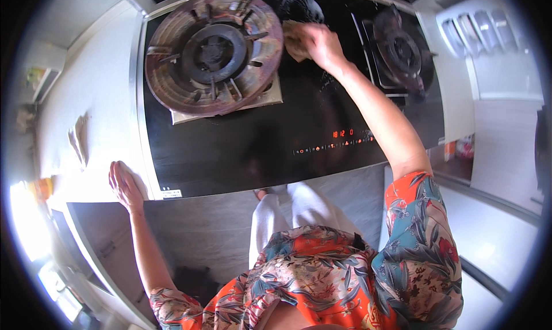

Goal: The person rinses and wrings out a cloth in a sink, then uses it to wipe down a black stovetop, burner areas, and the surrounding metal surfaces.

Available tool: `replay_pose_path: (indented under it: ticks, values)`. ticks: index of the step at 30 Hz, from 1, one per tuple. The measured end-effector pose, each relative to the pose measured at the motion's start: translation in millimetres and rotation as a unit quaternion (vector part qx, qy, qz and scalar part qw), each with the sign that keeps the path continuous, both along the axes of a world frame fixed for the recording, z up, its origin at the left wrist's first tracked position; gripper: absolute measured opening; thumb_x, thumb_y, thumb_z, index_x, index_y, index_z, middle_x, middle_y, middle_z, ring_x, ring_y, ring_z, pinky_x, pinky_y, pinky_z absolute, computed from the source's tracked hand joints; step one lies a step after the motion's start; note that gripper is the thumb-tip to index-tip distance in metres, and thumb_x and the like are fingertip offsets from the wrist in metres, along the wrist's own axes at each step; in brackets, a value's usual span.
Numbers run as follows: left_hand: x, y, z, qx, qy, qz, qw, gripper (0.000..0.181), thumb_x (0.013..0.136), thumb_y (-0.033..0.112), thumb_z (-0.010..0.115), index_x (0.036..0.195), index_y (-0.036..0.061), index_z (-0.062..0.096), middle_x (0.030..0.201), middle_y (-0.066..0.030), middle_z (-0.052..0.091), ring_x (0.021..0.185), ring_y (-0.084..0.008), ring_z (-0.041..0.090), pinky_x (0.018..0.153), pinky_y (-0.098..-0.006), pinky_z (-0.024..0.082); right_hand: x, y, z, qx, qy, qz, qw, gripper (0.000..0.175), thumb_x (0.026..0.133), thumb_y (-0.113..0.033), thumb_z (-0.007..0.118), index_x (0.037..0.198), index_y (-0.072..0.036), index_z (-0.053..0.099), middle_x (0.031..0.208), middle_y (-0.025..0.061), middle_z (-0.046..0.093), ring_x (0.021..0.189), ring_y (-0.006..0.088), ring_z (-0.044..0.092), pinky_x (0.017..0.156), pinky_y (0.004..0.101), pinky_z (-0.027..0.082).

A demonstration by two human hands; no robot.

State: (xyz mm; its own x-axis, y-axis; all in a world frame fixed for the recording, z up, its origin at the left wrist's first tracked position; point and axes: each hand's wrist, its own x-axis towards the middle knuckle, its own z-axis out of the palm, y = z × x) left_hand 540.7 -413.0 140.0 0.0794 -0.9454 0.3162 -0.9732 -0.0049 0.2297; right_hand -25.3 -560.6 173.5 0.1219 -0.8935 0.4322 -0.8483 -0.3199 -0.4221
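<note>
My right hand [321, 45] grips a crumpled brown cloth [295, 41] against the black glass cooktop [241, 157]. The cloth lies right beside the rim of a large round wok-burner ring [168, 84], stained and worn, with metal prongs. Just beyond the cloth, a patch of white foam [302, 4] wets the glass. My left hand [125, 185] rests palm down on the white countertop [103, 97], near its front edge, holding nothing. On that same counter lies a small pale crumpled cloth or paper [78, 140].
At the cooktop's right is a second burner [401, 49] with a dark pan support. Lit red controls [336, 143] run along the front part of the glass. A metal strip [140, 92] borders the left side. Several dishes [478, 32] stand in a rack at the far right.
</note>
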Motion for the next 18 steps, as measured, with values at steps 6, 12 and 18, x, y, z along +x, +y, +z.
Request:
replay_pose_path:
  ticks: [6,12,18]
  values:
    - [17.3,4.4,-7.9,0.022,-0.041,-0.002,0.999,0.043,0.091,0.027,0.035,0.123,0.0005,0.044,0.129,-0.0175,0.042,0.119,-0.0335,0.037,0.1,-0.0434,0.027,-16.3,-10.2,20.4,-0.165,-0.098,-0.116,0.975,0.013,0.077,-0.017,0.056,0.085,-0.012,0.065,0.078,0.0079,0.063,0.073,0.0274,0.06,0.065,0.0356,0.049]
    - [32.1,3.7,-4.6,0.084,-0.115,-0.017,0.99,0.052,0.092,0.036,0.026,0.124,-0.0012,0.041,0.128,-0.0213,0.04,0.118,-0.0362,0.038,0.099,-0.0457,0.027,22.8,4.6,12.3,0.047,0.036,-0.052,0.997,0.015,0.08,-0.024,0.055,0.089,-0.019,0.066,0.089,0.0037,0.064,0.084,0.0242,0.06,0.07,0.0382,0.047]
    - [40.0,-6.6,-5.5,0.112,-0.142,-0.027,0.983,0.058,0.092,0.042,0.022,0.127,-0.0019,0.04,0.131,-0.0212,0.039,0.12,-0.0367,0.036,0.1,-0.0454,0.026,37.4,27.1,-14.2,0.072,0.154,0.08,0.982,0.025,0.087,-0.02,0.046,0.109,-0.018,0.058,0.128,-0.0007,0.046,0.125,0.0188,0.035,0.1,0.0418,0.022]
